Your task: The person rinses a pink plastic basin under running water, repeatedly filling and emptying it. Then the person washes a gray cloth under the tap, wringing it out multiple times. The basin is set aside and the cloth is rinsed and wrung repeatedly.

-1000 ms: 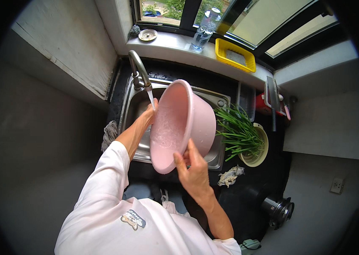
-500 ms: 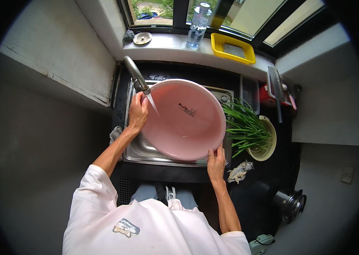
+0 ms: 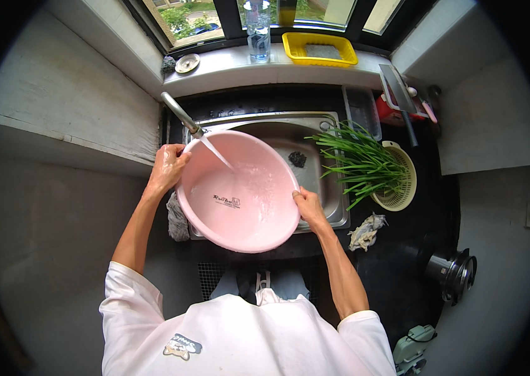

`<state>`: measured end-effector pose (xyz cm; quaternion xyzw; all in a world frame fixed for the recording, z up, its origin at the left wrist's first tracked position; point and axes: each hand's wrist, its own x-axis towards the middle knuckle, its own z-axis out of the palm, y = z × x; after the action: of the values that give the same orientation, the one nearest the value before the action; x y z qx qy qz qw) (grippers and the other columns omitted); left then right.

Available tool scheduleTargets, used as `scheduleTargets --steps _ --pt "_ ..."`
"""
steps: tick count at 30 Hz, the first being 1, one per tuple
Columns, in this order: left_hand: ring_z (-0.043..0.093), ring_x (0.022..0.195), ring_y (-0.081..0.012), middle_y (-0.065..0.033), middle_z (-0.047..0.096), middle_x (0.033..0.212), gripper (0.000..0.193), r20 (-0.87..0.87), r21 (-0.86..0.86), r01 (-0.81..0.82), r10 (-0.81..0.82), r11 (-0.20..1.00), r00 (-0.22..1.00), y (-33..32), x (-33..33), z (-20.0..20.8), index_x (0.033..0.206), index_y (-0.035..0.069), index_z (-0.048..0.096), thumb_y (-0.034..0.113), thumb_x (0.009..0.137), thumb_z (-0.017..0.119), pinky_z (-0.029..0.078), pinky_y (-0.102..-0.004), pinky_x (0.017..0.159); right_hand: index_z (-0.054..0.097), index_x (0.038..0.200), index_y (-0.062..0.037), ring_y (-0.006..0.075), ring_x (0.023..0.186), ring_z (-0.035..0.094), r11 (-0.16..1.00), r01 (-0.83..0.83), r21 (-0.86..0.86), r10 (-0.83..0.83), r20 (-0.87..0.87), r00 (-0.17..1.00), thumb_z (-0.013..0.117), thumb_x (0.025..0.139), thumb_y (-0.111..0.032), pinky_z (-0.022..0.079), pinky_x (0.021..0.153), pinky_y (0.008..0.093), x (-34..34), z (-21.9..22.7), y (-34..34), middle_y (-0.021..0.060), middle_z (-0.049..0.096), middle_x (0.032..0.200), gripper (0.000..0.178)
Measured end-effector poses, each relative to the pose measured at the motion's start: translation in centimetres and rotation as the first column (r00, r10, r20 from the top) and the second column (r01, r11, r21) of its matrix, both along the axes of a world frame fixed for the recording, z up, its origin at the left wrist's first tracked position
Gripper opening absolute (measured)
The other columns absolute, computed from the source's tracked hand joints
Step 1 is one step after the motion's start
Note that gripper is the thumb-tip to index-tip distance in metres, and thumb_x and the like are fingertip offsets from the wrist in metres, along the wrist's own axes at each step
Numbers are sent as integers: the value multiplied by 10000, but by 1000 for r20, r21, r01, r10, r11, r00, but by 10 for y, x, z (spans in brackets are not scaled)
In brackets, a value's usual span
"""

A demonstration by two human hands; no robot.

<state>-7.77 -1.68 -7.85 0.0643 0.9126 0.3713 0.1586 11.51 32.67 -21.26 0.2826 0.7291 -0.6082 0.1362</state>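
Observation:
A large pink plastic basin [image 3: 240,219] is held over the left part of the steel sink [image 3: 343,216]. My left hand [image 3: 167,166] grips its rim at the far left, fingers curled over the edge. On the opposite side my right hand [image 3: 307,203] pinches the rim, thumb on top. Water runs from the metal faucet [image 3: 183,116] into the basin and splashes across its bottom. In the sink's uncovered right part, a dark drain strainer [image 3: 297,159] shows. Long green chives [image 3: 365,160] rest in a cream colander [image 3: 410,182] right of the sink.
A crumpled rag [image 3: 367,232] lies on the black counter near the colander; a grey cloth [image 3: 177,219] hangs left of the basin. A cleaver [image 3: 396,94] lies over a red box at the back right. The sill holds a water bottle [image 3: 258,37] and a yellow tray [image 3: 318,59].
The basin has moved left and toward me and turned, uncovering the sink's right part and the strainer. Both hands keep hold of its rim. The water now splashes inside it.

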Motion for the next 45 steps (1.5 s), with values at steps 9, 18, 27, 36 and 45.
scheduleTargets --steps 9,18,27,36,45 --pt "682 649 -200 -144 728 813 448 490 18 -219 182 976 852 -7 -17 -124 942 -74 757 357 1008 655 549 -375 574 581 1317 96 35 545 511 864 224 -452 -304 -112 946 599 1025 -149 387 418 203 -22 134 5 -13 592 715 382" --pt "651 999 -303 -148 673 1140 843 730 303 -620 241 724 639 113 -33 -209 1322 4 619 718 1036 273 539 -527 881 308 1570 82 175 665 614 912 -96 399 337 -594 731 685 950 -9 533 627 318 7 194 -93 118 606 851 732" --pt "596 1197 -249 -155 651 1300 789 534 505 -300 -20 809 845 142 24 -149 1382 -9 580 677 1045 387 471 -420 1025 362 1566 13 70 647 559 996 86 40 -47 -579 814 670 980 -16 502 558 234 -29 142 -84 19 590 841 663" --pt "467 761 -73 30 579 854 604 283 538 29 -213 842 935 78 94 -51 967 43 654 591 1079 426 391 -295 633 412 1477 72 107 671 651 959 129 -253 -221 -385 896 626 1011 -63 583 551 248 -107 107 -78 68 633 842 531" --pt "439 641 -112 4 472 651 625 188 213 -104 63 971 980 103 4 -81 675 22 532 512 1063 507 388 -351 576 480 1418 82 167 868 721 961 168 -220 -250 -435 865 640 1024 -146 619 721 270 -105 124 -50 150 697 1101 482"
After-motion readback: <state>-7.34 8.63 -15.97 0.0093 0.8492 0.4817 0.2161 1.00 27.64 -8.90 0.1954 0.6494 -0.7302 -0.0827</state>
